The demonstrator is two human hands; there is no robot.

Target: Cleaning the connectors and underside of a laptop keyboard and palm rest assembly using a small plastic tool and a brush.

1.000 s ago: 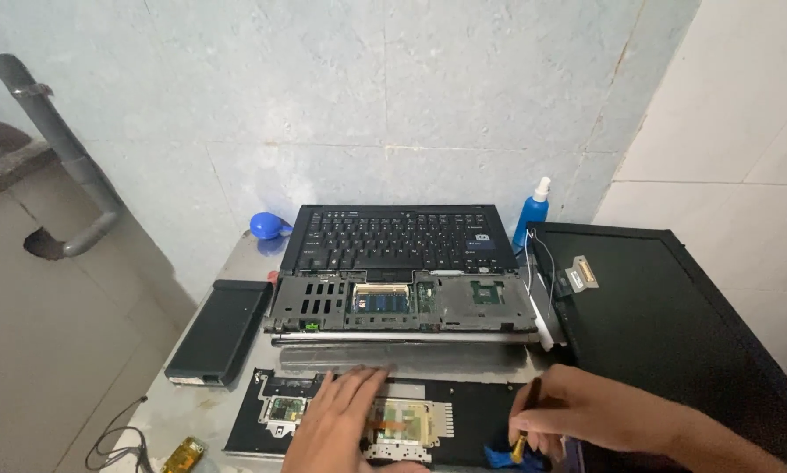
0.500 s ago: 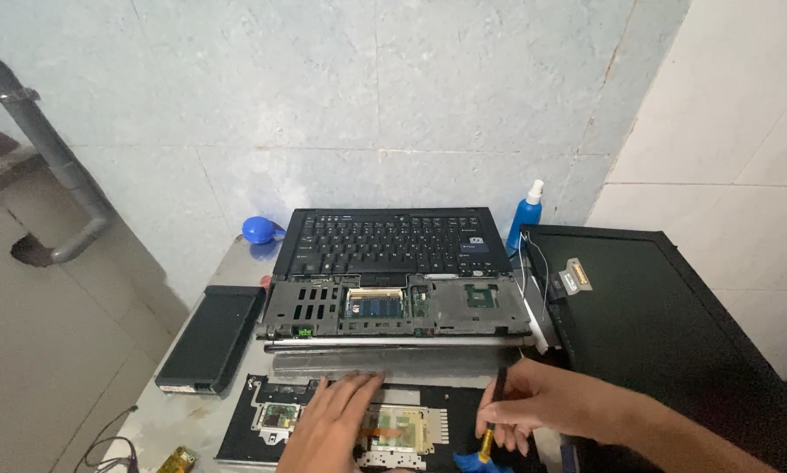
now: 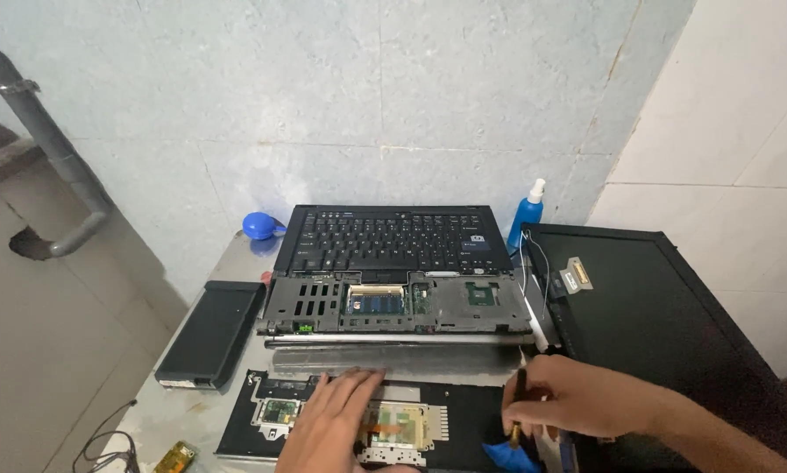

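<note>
A pale blue-grey tiled wall (image 3: 367, 105), mottled and worn, fills the back of the view, its thin grout lines crossing at wide spacing. To the right it meets a cleaner white tiled wall (image 3: 744, 114) at a corner. A grey bent drain pipe (image 3: 56, 166) runs down the left side. Soft, even light falls over the grey metal tabletop (image 3: 174, 412)

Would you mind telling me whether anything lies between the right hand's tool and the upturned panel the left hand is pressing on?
Nothing visible does. The right hand holds the tool just off the panel's right end, with only bare panel between it and the left hand.
</note>
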